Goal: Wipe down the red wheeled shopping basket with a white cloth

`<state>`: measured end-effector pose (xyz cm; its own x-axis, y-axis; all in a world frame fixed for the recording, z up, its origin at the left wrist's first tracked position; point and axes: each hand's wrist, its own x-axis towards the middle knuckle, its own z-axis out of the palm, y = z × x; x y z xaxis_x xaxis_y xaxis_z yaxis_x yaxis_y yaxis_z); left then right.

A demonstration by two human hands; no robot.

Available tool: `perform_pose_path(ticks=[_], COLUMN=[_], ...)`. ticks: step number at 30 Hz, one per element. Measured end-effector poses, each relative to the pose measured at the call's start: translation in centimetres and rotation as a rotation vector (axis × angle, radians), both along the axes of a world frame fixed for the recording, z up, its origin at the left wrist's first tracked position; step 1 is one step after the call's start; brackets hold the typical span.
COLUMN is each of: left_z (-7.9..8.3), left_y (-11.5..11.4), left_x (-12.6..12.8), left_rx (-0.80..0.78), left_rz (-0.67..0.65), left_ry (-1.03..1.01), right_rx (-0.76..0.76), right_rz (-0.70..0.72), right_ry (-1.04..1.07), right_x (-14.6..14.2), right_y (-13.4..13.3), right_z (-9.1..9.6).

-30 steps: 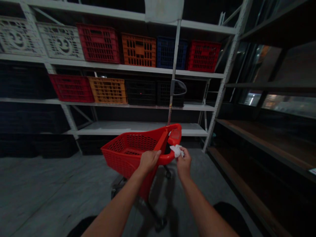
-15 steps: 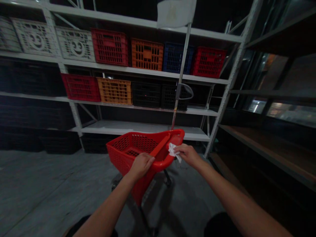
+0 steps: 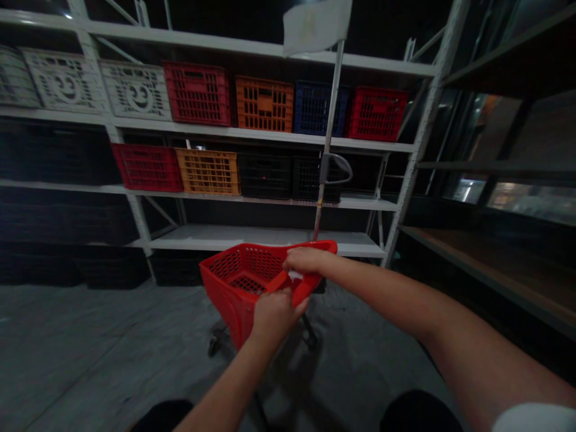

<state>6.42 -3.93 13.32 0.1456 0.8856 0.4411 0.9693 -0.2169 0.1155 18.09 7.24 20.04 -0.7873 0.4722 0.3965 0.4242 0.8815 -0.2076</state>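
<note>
A red plastic shopping cart [image 3: 227, 300] with perforated basket walls stands on the floor before me. My left hand [image 3: 275, 312] grips the near corner of its rim, fingers wrapped over the edge. Over the cart's handle end, my right hand [image 3: 305, 260] presses a crumpled white tissue [image 3: 295, 275] against the red divider. Only a small part of the tissue shows beneath the fingers. From the cart's far side rises a metal pole [image 3: 332, 108] with a grey loop handle [image 3: 338, 169] and a white flag [image 3: 317, 27] on top.
A white metal rack [image 3: 270, 135] spans the back, holding a red crate [image 3: 198, 93], an orange crate [image 3: 264, 103], a blue crate [image 3: 320, 108] and several others. Dark shelves [image 3: 486, 258] stand close on the right. Grey concrete floor [image 3: 90, 342] lies around the cart's wheels.
My right hand has moved left and inward from the cart's outer rim, carrying the tissue onto the divider. My left hand has shifted slightly right along the rim.
</note>
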Motion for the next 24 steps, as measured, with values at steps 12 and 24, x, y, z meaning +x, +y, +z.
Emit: perform_pose_path(ticks=[12,24], left_z=[0.2,0.1], left_y=[-0.6,-0.7], left_x=[-0.6,-1.5], left_rx=[0.041,0.066], left_rz=[0.012,0.054], left_ry=[0.025,0.047], right_rx=[-0.164,-0.251], right_rz=[-0.127,-0.449], right_ry=[-0.632,-0.598], right_x=[-0.9,4.3], right_y=[0.4,5.8], right_z=[1.2,2.0])
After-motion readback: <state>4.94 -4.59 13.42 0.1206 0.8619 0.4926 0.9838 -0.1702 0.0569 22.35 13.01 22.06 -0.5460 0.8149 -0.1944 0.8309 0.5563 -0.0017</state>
